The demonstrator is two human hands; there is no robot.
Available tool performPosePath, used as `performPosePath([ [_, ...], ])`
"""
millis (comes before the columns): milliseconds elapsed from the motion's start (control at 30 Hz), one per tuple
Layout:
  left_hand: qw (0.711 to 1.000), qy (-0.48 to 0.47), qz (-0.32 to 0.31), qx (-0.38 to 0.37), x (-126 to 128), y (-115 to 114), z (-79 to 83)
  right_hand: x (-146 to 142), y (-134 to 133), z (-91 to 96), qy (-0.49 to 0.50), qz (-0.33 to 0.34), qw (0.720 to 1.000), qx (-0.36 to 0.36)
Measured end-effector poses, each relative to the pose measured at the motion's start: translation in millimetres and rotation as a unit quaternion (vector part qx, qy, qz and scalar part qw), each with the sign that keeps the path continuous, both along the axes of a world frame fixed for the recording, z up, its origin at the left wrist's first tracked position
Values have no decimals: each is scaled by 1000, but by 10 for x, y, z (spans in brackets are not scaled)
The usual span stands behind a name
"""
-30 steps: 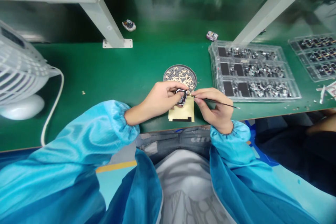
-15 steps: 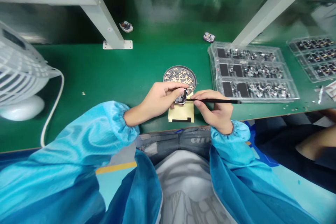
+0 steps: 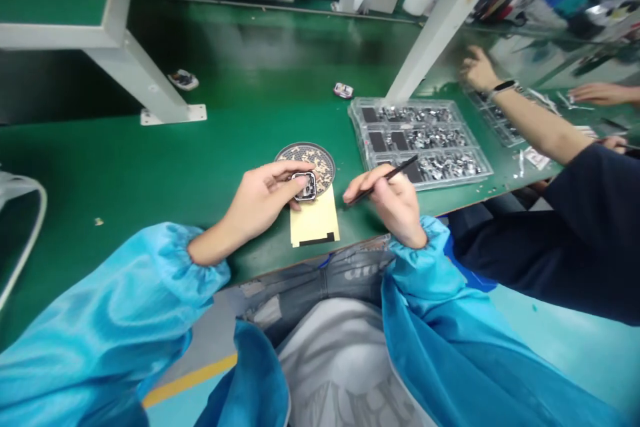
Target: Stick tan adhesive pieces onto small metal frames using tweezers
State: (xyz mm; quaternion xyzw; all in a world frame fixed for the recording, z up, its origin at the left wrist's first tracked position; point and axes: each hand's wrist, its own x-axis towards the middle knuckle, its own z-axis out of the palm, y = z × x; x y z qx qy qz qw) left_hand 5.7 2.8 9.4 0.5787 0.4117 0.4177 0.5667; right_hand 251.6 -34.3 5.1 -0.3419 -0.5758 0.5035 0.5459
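Note:
My left hand point(image 3: 260, 200) pinches a small square watch case point(image 3: 304, 186) just above a yellow sheet point(image 3: 314, 224) lying on the green bench. My right hand point(image 3: 393, 203) grips thin black tweezers point(image 3: 383, 181), tip pointing down-left, a short gap to the right of the case. A round perforated dish point(image 3: 325, 159) with several small pale parts sits right behind the case.
A clear tray point(image 3: 423, 140) of small metal parts lies right of the dish. A co-worker's arm point(image 3: 530, 123) in a dark sleeve reaches over a further tray at the right. White frame legs point(image 3: 145, 83) stand on the bench, with two loose small parts point(image 3: 183, 79) beyond.
My view swung right and up, bringing the co-worker's arm in and the fan out. My right hand pulled the tweezers away from the case and tilted them; my left hand keeps the case.

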Motion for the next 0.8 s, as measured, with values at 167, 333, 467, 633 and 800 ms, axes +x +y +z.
performPosePath([
  [167, 996, -74, -5, -45, 16, 17, -44, 615, 497, 316, -197, -223, 950, 95],
  [333, 999, -15, 14, -29, 1, 50, -67, 1007, 1389, 338, -543, -279, 791, 25],
  [467, 998, 19, 10, -52, -28, 72, -15, 939, 1748, 350, -634, -288, 715, -52],
  [633, 995, -4, -20, -93, -33, 63, 18, 922, 1823, 406, -641, -276, 714, -60],
  [800, 992, -21, -24, -125, -8, 35, 9, 873, 1546, 415, -544, -312, 778, 34],
])
